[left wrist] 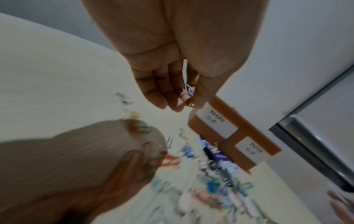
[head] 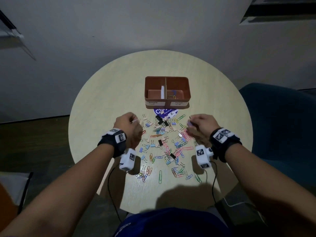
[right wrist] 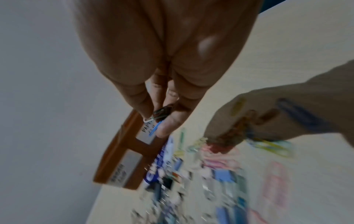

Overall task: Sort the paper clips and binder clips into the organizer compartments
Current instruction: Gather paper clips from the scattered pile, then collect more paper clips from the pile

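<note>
A brown organizer [head: 150, 100] stands past the clips, with front labels "BINDER CLIP" on the left and "PAPER CLIP" on the right. The left compartment looks bare. A few paper clips [head: 172, 96] lie in the right one. A pile of coloured paper clips and binder clips [head: 164, 146] is spread between my hands. My left hand [head: 134, 121] hovers left of the pile and pinches a small white clip [left wrist: 186, 88] that looks like a binder clip. At the pile's right, my right hand [head: 190, 123] pinches a few coloured paper clips [right wrist: 160, 116]. Both hands are near the organizer's front.
The round pale wood table [head: 102, 100] carries a blue-purple round sticker [head: 166, 112] just in front of the organizer. A teal chair [head: 282, 125] stands at the right. Wrist camera cables [head: 109, 185] hang over the near table edge.
</note>
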Motion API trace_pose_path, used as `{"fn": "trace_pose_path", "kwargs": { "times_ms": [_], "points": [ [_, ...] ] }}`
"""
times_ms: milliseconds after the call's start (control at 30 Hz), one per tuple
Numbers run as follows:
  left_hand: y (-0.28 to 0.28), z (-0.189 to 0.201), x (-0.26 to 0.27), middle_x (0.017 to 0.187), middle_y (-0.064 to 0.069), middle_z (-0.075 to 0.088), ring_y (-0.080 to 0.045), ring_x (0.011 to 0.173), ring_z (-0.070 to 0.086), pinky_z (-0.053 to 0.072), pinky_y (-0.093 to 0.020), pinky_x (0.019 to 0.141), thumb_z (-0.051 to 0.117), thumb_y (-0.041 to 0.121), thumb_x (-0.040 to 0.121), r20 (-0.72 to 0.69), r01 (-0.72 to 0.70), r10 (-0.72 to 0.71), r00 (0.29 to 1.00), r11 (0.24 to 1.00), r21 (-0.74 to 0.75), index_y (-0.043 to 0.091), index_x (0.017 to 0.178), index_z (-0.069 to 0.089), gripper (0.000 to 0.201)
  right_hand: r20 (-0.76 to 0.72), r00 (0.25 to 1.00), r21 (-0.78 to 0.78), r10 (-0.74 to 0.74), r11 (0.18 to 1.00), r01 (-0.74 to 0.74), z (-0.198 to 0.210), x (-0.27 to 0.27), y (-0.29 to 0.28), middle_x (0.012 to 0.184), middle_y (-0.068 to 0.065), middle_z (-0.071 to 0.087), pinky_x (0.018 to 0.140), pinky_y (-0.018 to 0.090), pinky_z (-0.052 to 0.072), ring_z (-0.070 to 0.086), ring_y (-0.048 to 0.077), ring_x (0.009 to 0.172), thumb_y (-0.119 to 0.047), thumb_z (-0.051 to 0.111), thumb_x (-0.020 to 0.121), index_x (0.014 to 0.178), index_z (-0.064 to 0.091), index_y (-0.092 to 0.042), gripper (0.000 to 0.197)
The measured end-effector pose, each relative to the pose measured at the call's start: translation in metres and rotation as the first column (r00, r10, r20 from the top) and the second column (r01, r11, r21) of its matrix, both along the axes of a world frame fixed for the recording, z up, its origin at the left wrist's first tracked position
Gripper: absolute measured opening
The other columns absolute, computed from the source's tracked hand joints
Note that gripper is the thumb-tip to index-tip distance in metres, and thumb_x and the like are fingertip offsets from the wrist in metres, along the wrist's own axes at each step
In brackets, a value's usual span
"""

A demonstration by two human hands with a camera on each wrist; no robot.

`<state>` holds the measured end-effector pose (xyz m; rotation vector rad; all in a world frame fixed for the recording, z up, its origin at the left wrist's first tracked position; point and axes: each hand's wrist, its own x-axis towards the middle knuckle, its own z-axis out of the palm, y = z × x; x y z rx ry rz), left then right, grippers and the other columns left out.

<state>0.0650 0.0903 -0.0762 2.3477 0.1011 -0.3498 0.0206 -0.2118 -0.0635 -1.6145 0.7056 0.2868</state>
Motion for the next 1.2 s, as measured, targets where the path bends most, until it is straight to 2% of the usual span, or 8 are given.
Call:
{"fn": "trace_pose_path", "kwargs": {
  "times_ms": [133, 233, 300, 400, 533, 900, 1067, 1200],
  "points": [
    [-0.05, 0.027, 0.047, 0.09, 0.001, 0.064, -0.018, 0.079, 0.057, 0.037, -0.023, 0.064, 0.064, 0.023, 0.091, 0.111, 0.107, -0.108, 0.988, 0.994, 0.022, 0.015, 0.093, 0.063, 0.009, 0.062, 0.997, -0.123, 0.05, 0.991, -0.042, 0.033, 0.052, -0.006, 0.08, 0.01, 0.071, 0.038, 0.013, 0.042, 0.057, 0.001, 0.046, -0.013, 0.059, 0.094, 0.089, 0.073, -0.009, 0.015],
    [-0.09, 0.05, 0.075, 0.089, -0.001, 0.066, -0.02, 0.078, 0.059, 0.039, -0.023, 0.06, 0.065, 0.024, 0.091, 0.197, 0.131, -0.135, 0.971, 0.991, 0.035, 0.013, 0.092, 0.063, 0.011, 0.143, 0.989, -0.096, 0.027, 0.995, -0.013, 0.043, 0.092, -0.007, 0.095, 0.013, 0.071, 0.082, 0.037, 0.061, 0.068, 0.021, 0.083, -0.009, 0.062, 0.084, 0.078, 0.069, -0.02, 0.014],
    [-0.11, 0.061, 0.092, 0.09, -0.003, 0.068, -0.02, 0.078, 0.058, 0.04, -0.023, 0.066, 0.065, 0.024, 0.09, 0.24, 0.132, -0.141, 0.96, 0.99, 0.054, 0.013, 0.092, 0.066, 0.011, 0.189, 0.982, -0.084, 0.008, 0.996, 0.008, 0.048, 0.111, -0.004, 0.087, 0.005, 0.068, 0.091, 0.045, 0.057, 0.066, 0.023, 0.087, -0.008, 0.061, 0.086, 0.09, 0.072, -0.017, 0.014],
    [-0.132, 0.067, 0.112, 0.096, -0.003, 0.07, -0.018, 0.085, 0.059, 0.043, -0.023, 0.074, 0.068, 0.027, 0.088, 0.247, 0.151, -0.17, 0.954, 0.984, 0.093, 0.015, 0.099, 0.069, 0.016, 0.206, 0.979, -0.077, -0.012, 0.997, 0.029, 0.049, 0.122, 0.003, 0.089, 0.005, 0.069, 0.076, 0.031, 0.058, 0.066, 0.019, 0.078, 0.001, 0.053, 0.091, 0.114, 0.068, -0.005, 0.029],
    [-0.139, 0.054, 0.12, 0.103, -0.004, 0.072, -0.02, 0.094, 0.066, 0.046, -0.022, 0.078, 0.066, 0.024, 0.089, 0.177, 0.198, -0.228, 0.957, 0.965, 0.172, 0.016, 0.103, 0.072, 0.018, 0.092, 0.991, -0.312, 0.094, 0.948, -0.061, 0.022, 0.102, -0.006, 0.095, 0.004, 0.073, 0.055, 0.027, 0.055, 0.07, 0.025, 0.077, -0.008, 0.047, 0.087, 0.098, 0.075, -0.02, 0.032],
    [-0.08, -0.002, 0.035, 0.082, -0.001, 0.067, -0.015, 0.069, 0.059, 0.039, -0.022, 0.062, 0.054, 0.022, 0.094, 0.015, 0.174, -0.178, 0.984, 0.973, 0.149, 0.017, 0.085, 0.066, 0.016, -0.055, 0.986, -0.217, 0.157, 0.962, -0.165, -0.052, -0.009, -0.022, 0.075, 0.014, 0.071, 0.056, 0.032, 0.052, 0.061, 0.02, 0.059, -0.006, 0.046, 0.09, 0.082, 0.069, -0.012, 0.025],
    [-0.038, -0.023, -0.011, 0.074, 0.008, 0.065, -0.006, 0.064, 0.058, 0.036, -0.017, 0.052, 0.054, 0.024, 0.092, -0.078, 0.16, -0.15, 0.986, 0.976, 0.149, 0.021, 0.082, 0.066, 0.016, -0.123, 0.916, -0.431, 0.381, 0.811, -0.396, -0.059, -0.04, -0.014, 0.073, 0.003, 0.071, 0.062, 0.036, 0.056, 0.067, 0.025, 0.068, -0.018, 0.053, 0.088, 0.077, 0.067, -0.013, 0.019],
    [0.002, -0.044, -0.038, 0.085, 0.0, 0.068, -0.018, 0.076, 0.061, 0.041, -0.022, 0.068, 0.055, 0.023, 0.093, -0.136, 0.195, -0.17, 0.976, 0.96, 0.199, 0.018, 0.089, 0.069, 0.015, -0.196, 0.843, -0.52, 0.501, 0.675, -0.523, -0.066, -0.06, -0.007, 0.08, -0.005, 0.069, 0.068, 0.031, 0.054, 0.064, 0.02, 0.079, -0.012, 0.05, 0.083, 0.074, 0.065, -0.02, 0.019]
  ]
}}
